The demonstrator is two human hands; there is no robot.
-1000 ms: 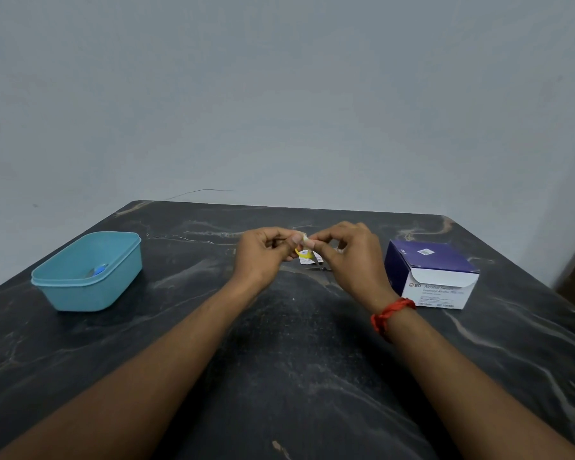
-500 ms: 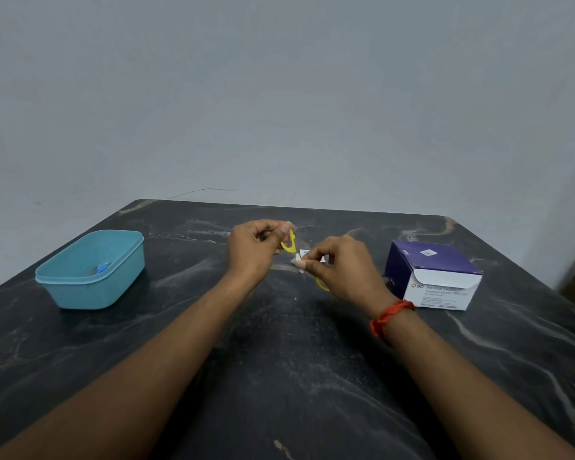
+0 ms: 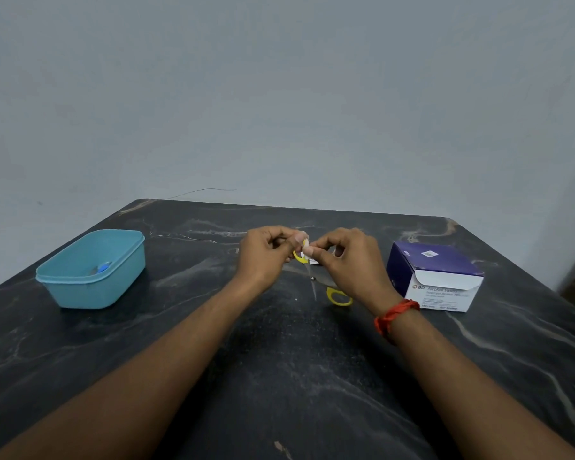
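Swab [image 3: 306, 247]: likely light, thin, limp and easily torn; you are pinching its opposite edges with left hand [image 3: 265, 258] and right hand [image 3: 351, 262], each grip clamped on it.

A small white item [image 3: 305, 246] is pinched between the left hand [image 3: 263, 258] and the right hand [image 3: 351, 265], above yellow-handled metal scissors [image 3: 312, 279] laid on the dark marble worktop [image 3: 279, 376].
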